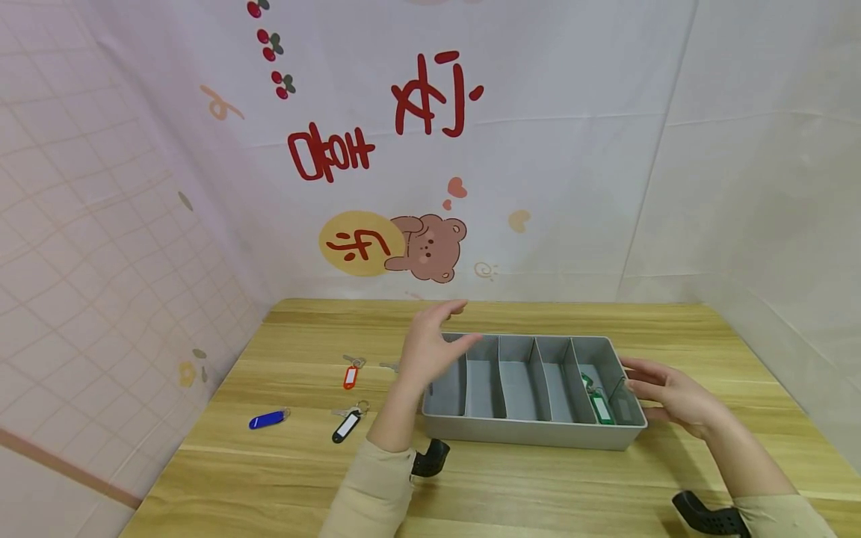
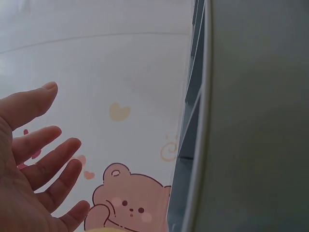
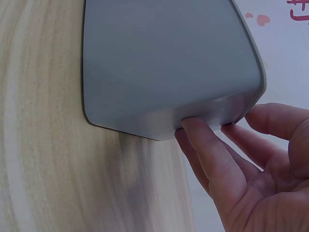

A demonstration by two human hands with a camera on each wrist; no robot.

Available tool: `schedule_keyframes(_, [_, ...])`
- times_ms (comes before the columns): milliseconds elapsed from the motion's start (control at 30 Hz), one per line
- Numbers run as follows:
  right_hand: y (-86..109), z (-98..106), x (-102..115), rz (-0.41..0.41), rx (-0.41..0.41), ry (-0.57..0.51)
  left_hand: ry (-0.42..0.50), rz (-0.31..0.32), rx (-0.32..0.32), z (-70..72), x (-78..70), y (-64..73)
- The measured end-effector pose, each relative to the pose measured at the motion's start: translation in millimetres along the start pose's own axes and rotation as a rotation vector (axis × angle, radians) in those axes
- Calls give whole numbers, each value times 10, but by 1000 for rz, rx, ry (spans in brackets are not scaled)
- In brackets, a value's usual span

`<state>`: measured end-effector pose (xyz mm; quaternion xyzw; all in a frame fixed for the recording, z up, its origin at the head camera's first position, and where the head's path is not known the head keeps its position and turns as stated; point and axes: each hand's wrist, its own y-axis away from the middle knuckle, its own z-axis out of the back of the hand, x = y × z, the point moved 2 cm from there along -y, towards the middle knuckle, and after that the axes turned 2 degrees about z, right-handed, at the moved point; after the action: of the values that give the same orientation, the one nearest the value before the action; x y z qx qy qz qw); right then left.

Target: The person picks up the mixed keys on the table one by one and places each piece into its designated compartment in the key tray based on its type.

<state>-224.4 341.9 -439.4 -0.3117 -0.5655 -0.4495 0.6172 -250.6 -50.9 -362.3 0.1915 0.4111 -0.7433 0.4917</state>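
Observation:
A grey divided tray (image 1: 531,432) stands on the wooden table, its compartments side by side. A green key tag (image 1: 601,408) lies in the rightmost compartment. My left hand (image 1: 430,351) hovers at the tray's left end, thumb and fingers spread apart; the left wrist view shows nothing in its palm (image 2: 14,188). With my right hand (image 1: 679,392) I touch the tray's right end. In the right wrist view its extended fingers (image 3: 210,150) rest against the outer end wall, and the thumb is near the rim corner.
Left of the tray lie a red key tag (image 1: 350,376), a black key tag (image 1: 346,427) and a blue key tag (image 1: 267,420). Another key (image 1: 389,366) shows partly behind my left hand. A printed cloth wall (image 1: 558,164) closes off the back of the table.

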Motion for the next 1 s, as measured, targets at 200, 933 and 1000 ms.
schedule_keyframes(200, [-4, -3, 3, 0, 5, -4, 0, 6, -21, 102, 100, 4])
schedule_keyframes(933, [7, 0, 6, 4, 6, -9, -118, 41, 29, 376, 500, 7])
schedule_keyframes(1000, [6, 1, 8, 3, 4, -9, -138, 46, 45, 392, 541, 4])
